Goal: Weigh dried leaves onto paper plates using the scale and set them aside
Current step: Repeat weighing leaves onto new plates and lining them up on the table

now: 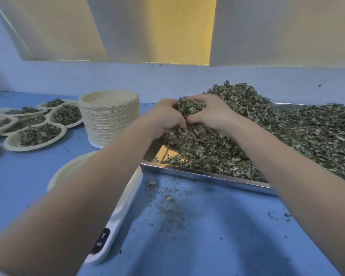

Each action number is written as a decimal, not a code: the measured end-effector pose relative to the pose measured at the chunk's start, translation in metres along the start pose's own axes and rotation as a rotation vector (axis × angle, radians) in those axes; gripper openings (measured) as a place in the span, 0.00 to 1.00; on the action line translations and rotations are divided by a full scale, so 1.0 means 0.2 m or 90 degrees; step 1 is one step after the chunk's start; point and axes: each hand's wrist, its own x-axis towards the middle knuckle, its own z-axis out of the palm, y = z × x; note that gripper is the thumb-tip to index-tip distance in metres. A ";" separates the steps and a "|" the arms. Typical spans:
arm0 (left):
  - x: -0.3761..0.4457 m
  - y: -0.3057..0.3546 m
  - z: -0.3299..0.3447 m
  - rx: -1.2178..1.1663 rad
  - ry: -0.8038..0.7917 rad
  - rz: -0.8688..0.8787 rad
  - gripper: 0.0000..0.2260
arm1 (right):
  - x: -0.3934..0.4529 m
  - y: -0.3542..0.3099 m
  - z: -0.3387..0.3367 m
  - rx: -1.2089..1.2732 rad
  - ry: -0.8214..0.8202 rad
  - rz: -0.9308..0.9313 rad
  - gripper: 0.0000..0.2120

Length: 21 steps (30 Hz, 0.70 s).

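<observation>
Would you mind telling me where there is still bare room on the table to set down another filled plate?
The widest bare patch of blue table lies in front of the metal tray, right of the scale, with only crumbs on it. A narrower strip runs between the filled plates and the scale. The far left is crowded with plates, beside the plate stack.

The scene is softly, evenly lit; glare is seen on the metal tray (205, 177) below the fingers (179, 124), and edges are warped and blurred.

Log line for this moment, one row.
step: scooping | left hand, right hand: gripping dried leaves over tray | plate on scale: unfilled
</observation>
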 end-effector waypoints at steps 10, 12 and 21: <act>-0.42 -0.20 -0.53 0.203 0.035 -0.089 0.10 | -0.11 -0.42 0.57 0.021 -0.214 -0.024 0.20; -0.49 -0.26 -0.59 0.201 0.009 -0.136 0.08 | -0.15 -0.45 0.66 0.008 -0.247 -0.004 0.21; -0.59 -0.30 -0.74 0.261 -0.009 -0.166 0.28 | -0.20 -0.49 0.66 -0.210 -0.375 -0.028 0.32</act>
